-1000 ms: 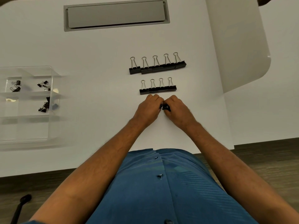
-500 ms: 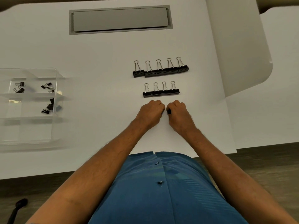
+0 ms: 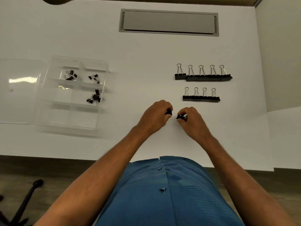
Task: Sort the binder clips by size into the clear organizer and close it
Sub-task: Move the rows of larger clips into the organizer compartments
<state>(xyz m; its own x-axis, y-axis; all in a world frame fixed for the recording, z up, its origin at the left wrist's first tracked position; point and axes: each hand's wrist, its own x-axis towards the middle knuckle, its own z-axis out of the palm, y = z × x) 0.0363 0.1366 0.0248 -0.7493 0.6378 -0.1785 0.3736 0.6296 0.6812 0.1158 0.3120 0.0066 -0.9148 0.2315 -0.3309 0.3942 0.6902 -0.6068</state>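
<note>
My left hand (image 3: 155, 119) is closed on a small black binder clip (image 3: 168, 112) just above the table. My right hand (image 3: 193, 122) is closed on another small black clip (image 3: 181, 117), a short gap away. A row of several large clips (image 3: 203, 77) lies at the far right, with a row of several medium clips (image 3: 201, 98) in front of it. The clear organizer (image 3: 48, 88) stands open at the left. Small clips lie in its two far compartments (image 3: 70, 75) (image 3: 94, 77) and in a middle right compartment (image 3: 94, 97).
The organizer's clear lid (image 3: 19, 92) lies flat to the left of its base. A grey cable hatch (image 3: 168, 22) is set into the white table at the back. The table's front edge runs near my body. A black chair base (image 3: 24, 203) is on the floor at lower left.
My hands have moved apart, each holding a small clip. The view has shifted left, so the organizer now sits further into the frame.
</note>
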